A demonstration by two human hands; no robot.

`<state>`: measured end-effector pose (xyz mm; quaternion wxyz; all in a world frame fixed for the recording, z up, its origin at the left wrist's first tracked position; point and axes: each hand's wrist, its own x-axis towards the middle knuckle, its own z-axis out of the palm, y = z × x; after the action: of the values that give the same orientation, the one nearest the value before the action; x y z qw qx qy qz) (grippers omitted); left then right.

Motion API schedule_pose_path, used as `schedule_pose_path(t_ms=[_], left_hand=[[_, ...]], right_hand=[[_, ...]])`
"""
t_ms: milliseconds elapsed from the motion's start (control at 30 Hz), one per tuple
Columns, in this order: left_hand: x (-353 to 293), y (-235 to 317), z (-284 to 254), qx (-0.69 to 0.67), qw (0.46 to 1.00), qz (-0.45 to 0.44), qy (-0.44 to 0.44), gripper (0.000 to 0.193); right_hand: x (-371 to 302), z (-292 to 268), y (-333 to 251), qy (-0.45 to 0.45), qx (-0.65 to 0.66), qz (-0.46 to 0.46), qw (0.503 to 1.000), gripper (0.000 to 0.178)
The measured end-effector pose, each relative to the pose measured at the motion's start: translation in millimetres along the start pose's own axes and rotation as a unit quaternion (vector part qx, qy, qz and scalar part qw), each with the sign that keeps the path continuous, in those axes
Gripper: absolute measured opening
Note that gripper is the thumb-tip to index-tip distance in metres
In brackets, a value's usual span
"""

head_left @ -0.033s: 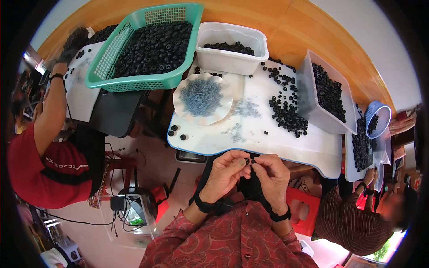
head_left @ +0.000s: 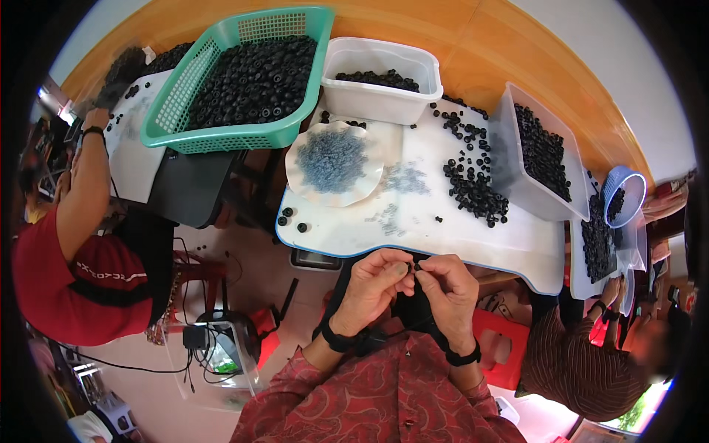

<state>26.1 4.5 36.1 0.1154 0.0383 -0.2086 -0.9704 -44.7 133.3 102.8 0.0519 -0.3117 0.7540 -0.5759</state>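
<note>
Just off the table's near edge, my two hands meet, fingertips almost touching. My left hand [head_left: 375,286] is closed in a pinch around a small black round part [head_left: 409,268]. Between the thumb and fingers of my right hand [head_left: 452,289] is another small black part [head_left: 417,267]; the fingers mostly hide both pieces. Nearest on the white table [head_left: 332,225] are a few loose black round parts [head_left: 302,227] at its left corner. A wavy-rimmed white plate [head_left: 300,181] bears a heap of small clear, bluish pieces [head_left: 332,159], with more scattered beside it.
A green basket [head_left: 159,118] of black ringed parts stands far left. Behind the plate is a white tub [head_left: 377,100]; a translucent bin [head_left: 509,188] and loose black parts [head_left: 476,196] lie right. Co-workers sit left [head_left: 88,288] and right [head_left: 583,362].
</note>
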Motion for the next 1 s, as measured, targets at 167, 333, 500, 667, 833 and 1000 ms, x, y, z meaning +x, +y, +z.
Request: schedule_pose_path(t_ms=[167, 333, 500, 667, 833, 1000], left_hand=[[-1, -2, 8, 0.092, 0.995, -0.013, 0.032, 0.017], [-2, -6, 16, 0.141, 0.988, -0.025, 0.052, 0.016], [-2, -7, 21, 0.122, 0.991, -0.034, 0.042, 0.016], [-1, -10, 22, 0.123, 0.991, -0.043, 0.037, 0.016], [0, -13, 23, 0.129, 0.990, -0.043, 0.031, 0.016], [2, -16, 22, 0.146, 0.988, -0.043, 0.031, 0.016]], right_hand=[[0, -7, -5, -0.005, -0.059, -0.039, 0.997, 0.013], [-9, -10, 4, 0.018, 0.003, 0.027, 0.999, 0.020], [-14, -10, 12, 0.047, 0.090, 0.074, 0.992, 0.025], [-16, -13, 10, 0.063, 0.063, 0.055, 0.995, 0.019], [-20, -13, 12, 0.077, 0.119, 0.076, 0.987, 0.016], [-21, -11, 5, 0.089, 0.135, 0.097, 0.982, 0.017]])
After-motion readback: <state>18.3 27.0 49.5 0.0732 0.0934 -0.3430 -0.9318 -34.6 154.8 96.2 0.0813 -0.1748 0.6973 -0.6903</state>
